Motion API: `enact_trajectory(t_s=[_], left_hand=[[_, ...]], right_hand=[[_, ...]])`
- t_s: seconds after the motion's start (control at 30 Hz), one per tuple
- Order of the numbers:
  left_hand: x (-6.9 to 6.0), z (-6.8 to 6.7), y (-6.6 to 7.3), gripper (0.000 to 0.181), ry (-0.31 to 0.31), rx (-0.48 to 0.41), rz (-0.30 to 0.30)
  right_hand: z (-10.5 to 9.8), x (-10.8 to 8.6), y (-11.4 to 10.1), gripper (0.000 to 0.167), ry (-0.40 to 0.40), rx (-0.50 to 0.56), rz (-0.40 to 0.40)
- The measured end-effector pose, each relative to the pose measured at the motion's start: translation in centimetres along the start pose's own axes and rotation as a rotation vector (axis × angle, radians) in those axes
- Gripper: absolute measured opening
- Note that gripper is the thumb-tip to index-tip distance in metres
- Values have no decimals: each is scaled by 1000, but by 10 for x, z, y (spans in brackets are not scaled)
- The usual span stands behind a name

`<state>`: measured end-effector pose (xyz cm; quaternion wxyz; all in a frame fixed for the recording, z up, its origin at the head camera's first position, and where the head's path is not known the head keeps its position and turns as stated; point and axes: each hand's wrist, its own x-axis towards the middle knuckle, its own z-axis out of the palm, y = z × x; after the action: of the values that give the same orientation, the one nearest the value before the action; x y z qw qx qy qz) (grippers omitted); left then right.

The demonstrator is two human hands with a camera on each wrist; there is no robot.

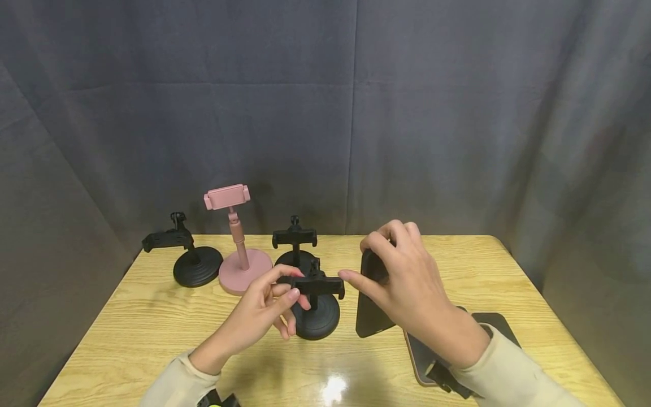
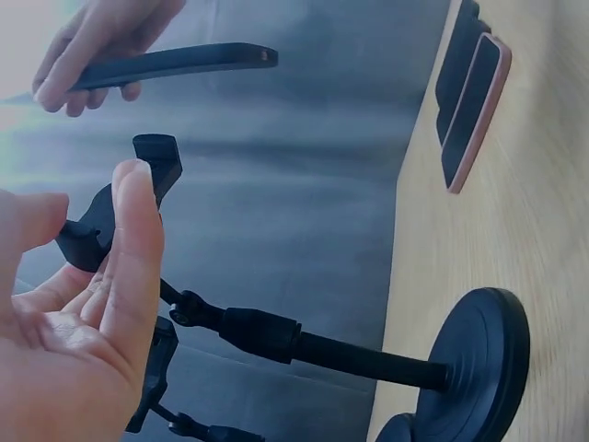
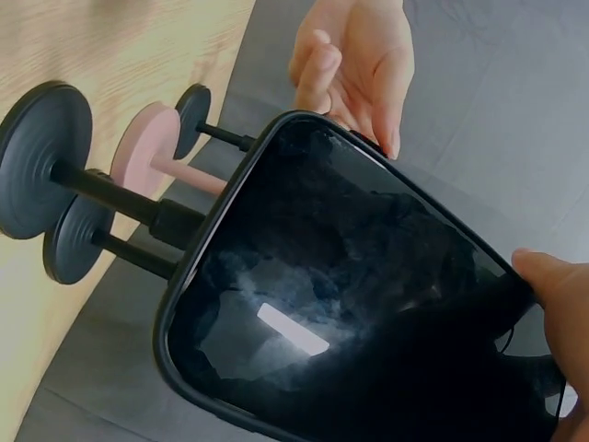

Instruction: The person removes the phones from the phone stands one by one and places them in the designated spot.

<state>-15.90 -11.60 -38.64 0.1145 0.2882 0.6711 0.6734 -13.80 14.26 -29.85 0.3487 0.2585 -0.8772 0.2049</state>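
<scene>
My left hand [image 1: 259, 308] pinches one end of the clamp on the nearest black phone stand [image 1: 325, 288], thumb on one side and fingers on the other. In the left wrist view the stand's post runs from the clamp to a round base [image 2: 479, 368] on the table. My right hand [image 1: 414, 277] grips a black smartphone [image 1: 371, 314] by its edges, held off the table just right of the clamp and apart from it. The right wrist view shows the phone's dark glossy screen [image 3: 276, 267], which hides most of the clamp.
Behind stand another black phone stand [image 1: 295, 237], a pink phone stand [image 1: 244, 271] and, at far left, a black one with a tilted holder [image 1: 198, 265]. Dark phones, one with a pink edge [image 2: 476, 110], lie on the wooden table [image 1: 152, 350] at right, partly under my right arm.
</scene>
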Motion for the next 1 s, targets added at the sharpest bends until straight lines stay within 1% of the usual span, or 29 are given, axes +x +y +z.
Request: enact_trajectory(t_s=[0.13,0.27,0.37,0.43,0.5,0.6,0.7,0.87,1.0], left_hand=[[0,1,-1,31,2,-51,-3],[0,1,-1,27,1,-111,-26],[1,1,-1,28,-1,-134,-36],[2,2,-1,28,-5,-141,-30],[2,2,-2,26,-9,-144,-20],[3,3,-3,19,-16,-146,4],[3,3,-5,14,-13,-144,28],[3,7,-8,9,0,-151,100],[6,9,-11,11,3,-169,158]], right_hand=[[0,-2,3,45,-4,-7,11],[0,-4,6,44,-4,-13,22],[0,-6,7,44,-7,-13,29],[0,-7,8,44,-10,-15,36],[0,-8,9,44,-14,-17,43],[1,-10,10,44,-20,-22,54],[2,-11,11,43,-24,-19,58],[2,-13,15,43,-25,-24,53],[2,-16,19,43,-21,-38,50]])
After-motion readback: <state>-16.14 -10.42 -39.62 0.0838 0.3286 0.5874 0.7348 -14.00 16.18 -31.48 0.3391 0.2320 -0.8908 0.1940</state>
